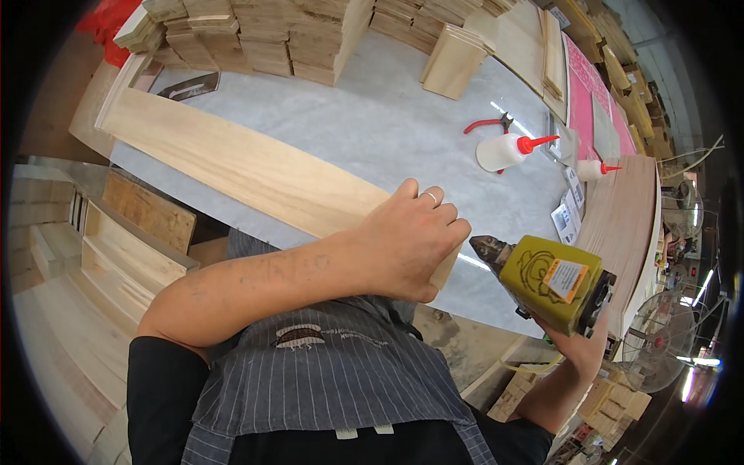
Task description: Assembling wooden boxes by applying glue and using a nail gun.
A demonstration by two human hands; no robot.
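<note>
A long pale wooden board (240,167) lies slantwise across the grey table, running from the far left toward me. My left hand (415,240) is closed over its near right end, fingers curled round the edge, a ring on one finger. To the right, a yellow-green nail gun (546,279) is held up by my right hand (577,345), its dark nose pointing toward my left hand but apart from it. The gun's body hides most of the right fingers. At the board's far end, a thin wooden piece (128,81) stands crosswise against it.
On the grey table (349,124) lie red-handled cutters (490,124), a white glue bottle (500,153) with a red tip and a second bottle (590,170). Stacked boards (256,39) line the back. Wood sheets (624,217) and a fan (659,341) stand at right.
</note>
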